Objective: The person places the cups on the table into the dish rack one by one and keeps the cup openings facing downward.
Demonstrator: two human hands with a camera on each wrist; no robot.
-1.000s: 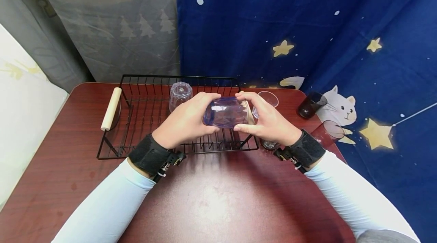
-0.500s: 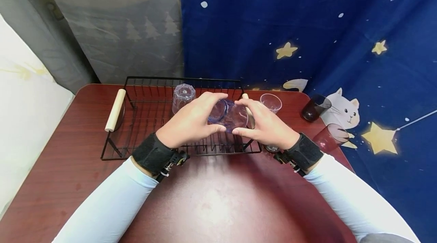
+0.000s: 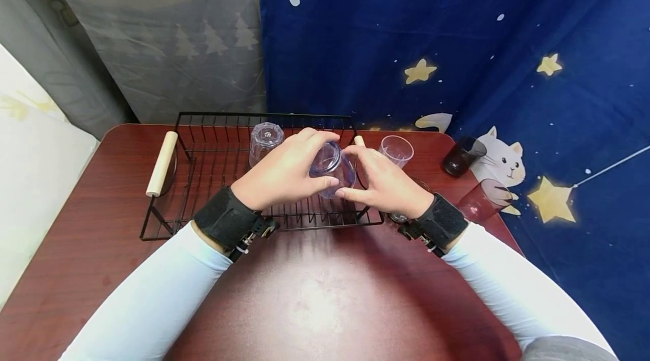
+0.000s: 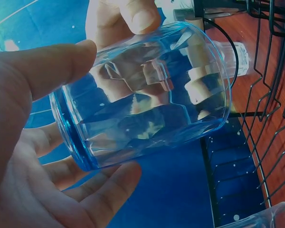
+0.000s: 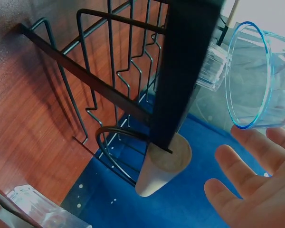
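Note:
A clear blue-tinted drinking glass is held between both hands above the black wire dish rack. It is tilted, its thick base toward the left hand and its mouth angled down toward the rack. My left hand grips it near the base, thumb on one side and fingers on the other, as the left wrist view shows around the glass. My right hand holds its other side between thumb and fingers. In the right wrist view the round rim points away from the right hand's spread lower fingers.
An upside-down clear faceted glass stands in the rack, left of the hands. The rack has wooden handles at its ends. Right of it stand a clear glass, a dark glass and a reddish glass. Curtains hang behind.
Both hands have turned the blue-tinted glass from lying sideways to base up, mouth lower, and shifted it slightly left. The rack and the other glasses stay put.

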